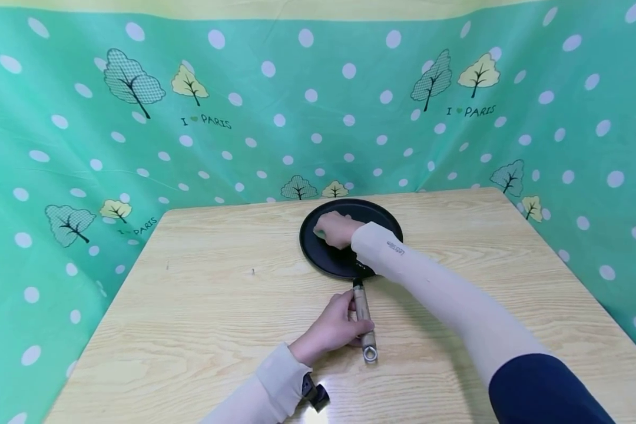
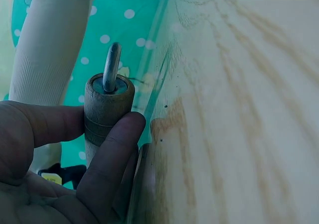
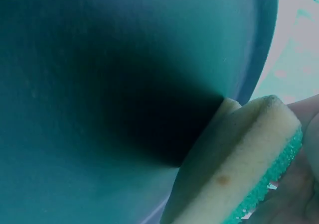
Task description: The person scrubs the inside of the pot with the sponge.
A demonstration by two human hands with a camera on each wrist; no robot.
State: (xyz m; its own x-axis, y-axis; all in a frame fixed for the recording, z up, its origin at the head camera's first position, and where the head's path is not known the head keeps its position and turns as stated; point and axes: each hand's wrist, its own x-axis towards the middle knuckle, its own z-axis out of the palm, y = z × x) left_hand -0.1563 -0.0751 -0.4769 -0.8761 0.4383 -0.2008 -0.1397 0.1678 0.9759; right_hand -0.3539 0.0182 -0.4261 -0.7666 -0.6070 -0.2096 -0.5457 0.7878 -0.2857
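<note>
A flat black frying pan lies on the table, its wooden handle pointing toward me. My left hand grips that handle from the left; in the left wrist view thumb and fingers close round the handle end, with its metal ring sticking out. Over the left part of the pan, my right hand holds a sponge, mostly hidden in the head view. The right wrist view shows the sponge pale yellow with a green scouring side, its yellow side against the pan surface.
A light wooden table carries the pan near its far edge. Green dotted cloth hangs behind and along both sides. A dark device sits at my left wrist. My right sleeve reaches across the table's right half.
</note>
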